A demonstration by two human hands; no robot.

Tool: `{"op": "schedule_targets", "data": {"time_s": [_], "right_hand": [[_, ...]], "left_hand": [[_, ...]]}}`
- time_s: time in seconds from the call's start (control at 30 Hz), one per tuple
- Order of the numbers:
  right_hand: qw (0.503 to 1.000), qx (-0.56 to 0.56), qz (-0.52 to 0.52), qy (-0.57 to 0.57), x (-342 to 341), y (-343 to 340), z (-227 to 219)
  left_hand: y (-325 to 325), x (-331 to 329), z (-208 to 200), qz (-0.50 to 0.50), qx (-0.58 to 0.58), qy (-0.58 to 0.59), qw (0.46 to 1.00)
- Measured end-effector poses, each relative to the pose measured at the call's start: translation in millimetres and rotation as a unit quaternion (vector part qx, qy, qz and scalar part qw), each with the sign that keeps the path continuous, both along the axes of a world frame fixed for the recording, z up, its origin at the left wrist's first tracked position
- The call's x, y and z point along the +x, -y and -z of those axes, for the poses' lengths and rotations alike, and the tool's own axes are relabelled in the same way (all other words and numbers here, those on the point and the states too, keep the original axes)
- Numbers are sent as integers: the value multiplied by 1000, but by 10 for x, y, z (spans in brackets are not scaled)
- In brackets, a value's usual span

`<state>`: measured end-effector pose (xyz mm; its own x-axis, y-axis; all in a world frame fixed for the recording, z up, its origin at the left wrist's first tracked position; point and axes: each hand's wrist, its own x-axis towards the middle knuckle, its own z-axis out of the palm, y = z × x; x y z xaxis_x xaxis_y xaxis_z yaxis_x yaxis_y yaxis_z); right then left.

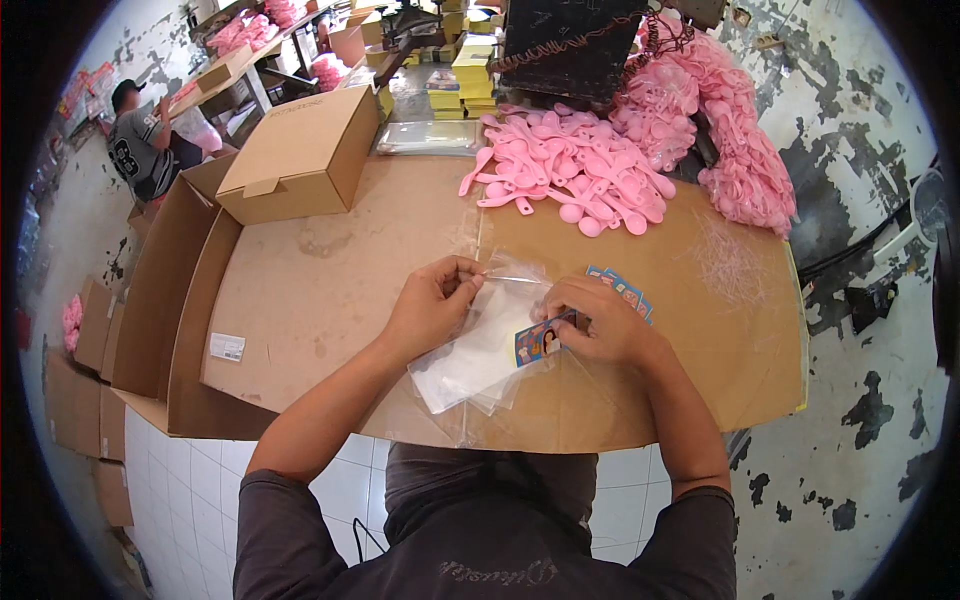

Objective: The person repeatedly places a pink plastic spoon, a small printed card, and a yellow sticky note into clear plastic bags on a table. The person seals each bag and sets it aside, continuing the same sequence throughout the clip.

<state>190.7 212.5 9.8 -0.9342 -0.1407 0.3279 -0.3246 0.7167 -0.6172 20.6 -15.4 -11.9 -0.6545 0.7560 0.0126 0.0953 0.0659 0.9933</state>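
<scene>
My left hand (437, 303) pinches the upper edge of a clear plastic bag (478, 350), one of several lying in a loose stack on the cardboard-topped table. Between the thumb and fingers of my right hand (598, 318) is a small printed card (537, 344), blue and yellow, held over the bags near their right side. Partly behind that hand, more cards (622, 287) of the same colours lie fanned out. Beyond both hands sits a heap of pink plastic spoons (570, 165).
A closed cardboard box (298, 150) stands at the far left, beside a long open carton (172, 300). Clear packets (430, 137) lie at the back. Bags of pink spoons (745, 150) hang over the far right edge, near thin clear strands (735, 262). Another person (145, 145) is at the upper left.
</scene>
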Motion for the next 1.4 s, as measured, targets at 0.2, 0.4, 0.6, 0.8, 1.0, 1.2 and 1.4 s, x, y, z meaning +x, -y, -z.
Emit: {"op": "schedule_targets", "data": {"time_s": [0.2, 0.4, 0.6, 0.8, 1.0, 1.2, 1.4], "right_hand": [[990, -130, 44, 12, 75, 92, -147], [1000, 21, 7, 0, 1, 51, 15], [997, -55, 38, 25, 6, 68, 121], [949, -255, 186, 5, -38, 62, 36], [921, -313, 213, -93, -32, -6, 9], [973, -153, 158, -73, 5, 47, -99], [915, -274, 250, -157, -78, 44, -48]], "left_hand": [[-17, 88, -54, 17, 13, 28, 999], [-21, 57, 63, -2, 9, -28, 1000], [40, -130, -42, 6, 162, 117, 980], [38, 77, -163, 93, 107, 137, 980], [7, 117, -124, 116, 70, 107, 985], [3, 178, -116, 130, 64, 142, 979], [31, 217, -128, 157, 59, 36, 985]]}}
